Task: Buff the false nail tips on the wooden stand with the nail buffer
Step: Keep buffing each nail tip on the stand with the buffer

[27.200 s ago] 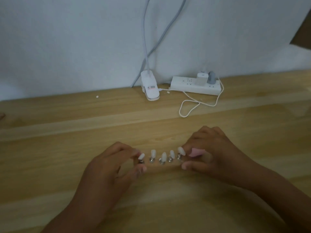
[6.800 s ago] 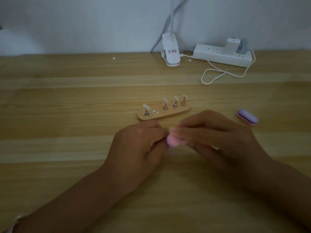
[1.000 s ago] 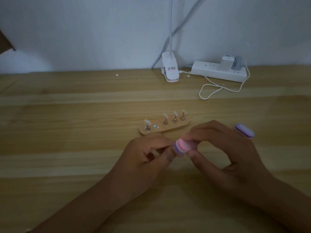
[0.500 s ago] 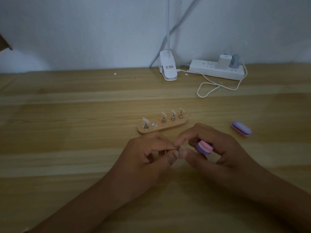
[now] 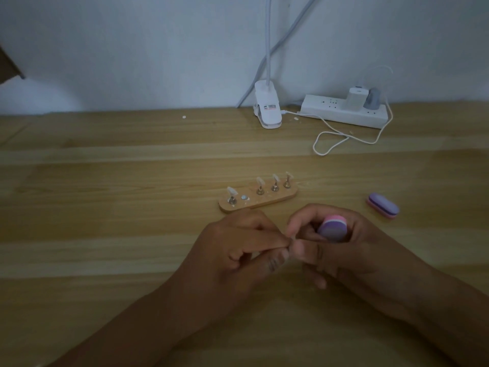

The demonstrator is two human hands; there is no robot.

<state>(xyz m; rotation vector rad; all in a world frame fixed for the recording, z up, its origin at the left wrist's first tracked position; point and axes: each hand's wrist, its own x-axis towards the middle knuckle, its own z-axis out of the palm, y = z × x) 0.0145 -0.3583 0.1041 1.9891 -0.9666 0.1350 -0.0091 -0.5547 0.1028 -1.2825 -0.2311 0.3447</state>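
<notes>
Hands meet nearest: the left hand [image 5: 238,250] pinches a loose nail tip [image 5: 290,239], barely showing; the right hand [image 5: 352,250], a second ago rubbing the nail buffer [image 5: 333,227] on it, now tucks the buffer end-up in its grip while thumb and forefinger join the pinch. Its buffing looks finished. Beyond, the wooden stand [image 5: 258,202] lies long axis left-right, right end farther, four tips [image 5: 275,178] upright, one socket [image 5: 245,198] bare.

Left grip [image 5: 238,250], right grip [image 5: 346,250], fingertips [image 5: 280,242] together
</notes>
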